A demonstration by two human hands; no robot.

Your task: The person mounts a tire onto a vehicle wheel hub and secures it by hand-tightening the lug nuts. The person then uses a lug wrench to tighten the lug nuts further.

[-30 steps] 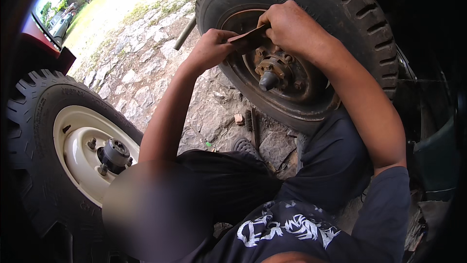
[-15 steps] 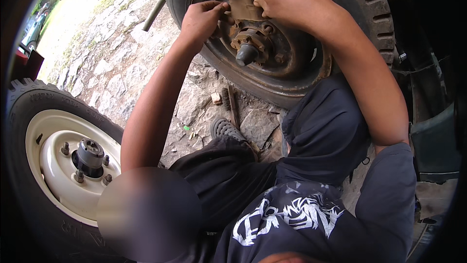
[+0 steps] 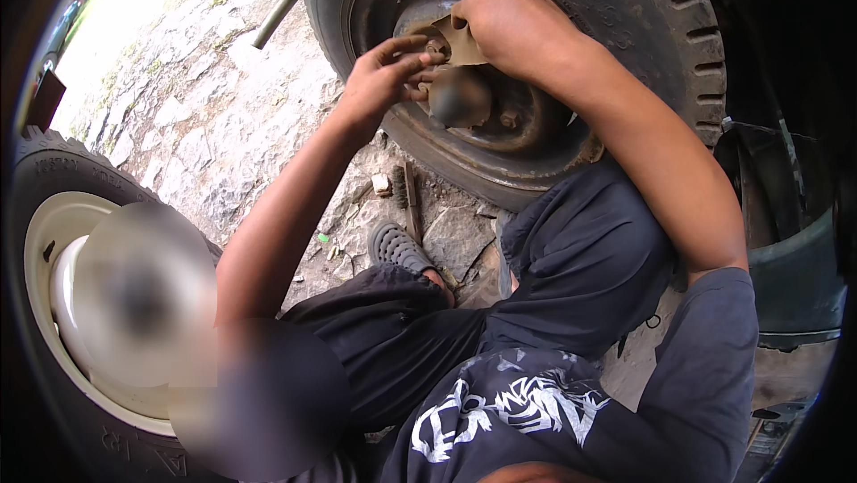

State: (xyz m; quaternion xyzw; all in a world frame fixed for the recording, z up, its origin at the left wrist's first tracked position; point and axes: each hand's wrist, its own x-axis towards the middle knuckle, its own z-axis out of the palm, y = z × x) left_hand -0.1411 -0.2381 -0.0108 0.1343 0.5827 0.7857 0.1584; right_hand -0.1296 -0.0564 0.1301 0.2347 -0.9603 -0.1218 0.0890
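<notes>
Pinches a thin brown sheet (image 3: pixel 462 47) between thumb and fingers of the right hand (image 3: pixel 513 32), with the back of that hand turned up. Holds the left hand (image 3: pixel 388 74) half spread, fingers apart and pointing toward the sheet's left edge; cannot tell contact from a narrow gap there. Has the sheet between both hands, in front of a dark, rusty wheel rim (image 3: pixel 518 148) and just above a blurred hub (image 3: pixel 460 97). Faces a black tyre (image 3: pixel 625 37) around that rim, extending above and to the right of the right hand. Has a bristly brush (image 3: pixel 399 187), a brown stick (image 3: pixel 412 206) and a small pale block (image 3: pixel 382 184) close together on stony ground (image 3: pixel 223 99) below the left hand. Wears a grey clog (image 3: pixel 397 249) below these. Has a cream wheel rim (image 3: pixel 71 208), partly blurred, well apart at the left hand's lower left.
</notes>
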